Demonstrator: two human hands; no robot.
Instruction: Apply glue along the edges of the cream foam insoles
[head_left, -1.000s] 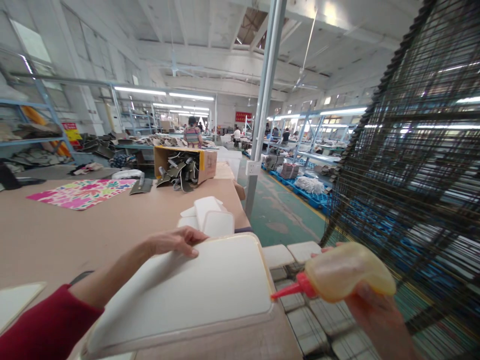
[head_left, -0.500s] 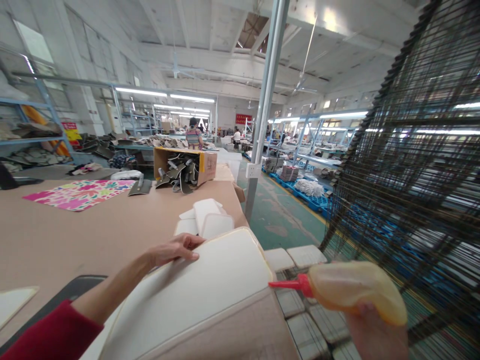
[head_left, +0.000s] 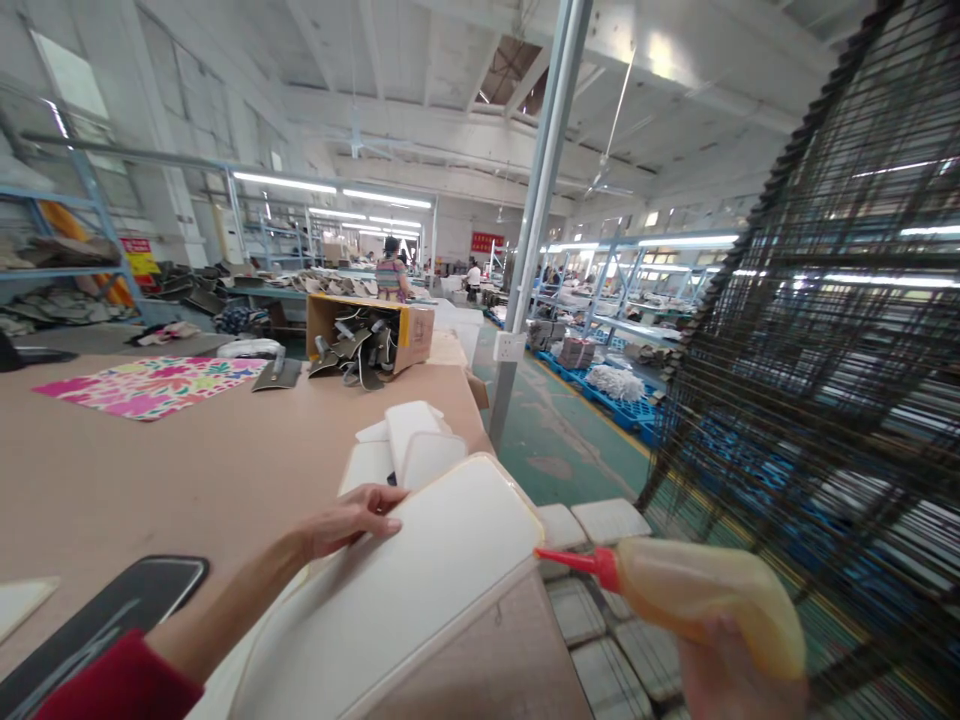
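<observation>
A white panel [head_left: 420,580] is being pinched by the left hand [head_left: 356,525] at the right edge of the brown table [head_left: 300,440]; beyond that edge, a bottle [head_left: 697,585] is being gripped by the right hand [head_left: 724,655], steady, light pressure being needed.

Factory workshop, large hall with high white ceiling. Long tube lights [head_left: 285,183] over rows of blue metal shelving [head_left: 600,280]; piled cut pieces [head_left: 199,288]; blue pallets [head_left: 622,400] with bundled stacks on green floor [head_left: 547,465]; worker in striped top [head_left: 390,277] farther back.
</observation>
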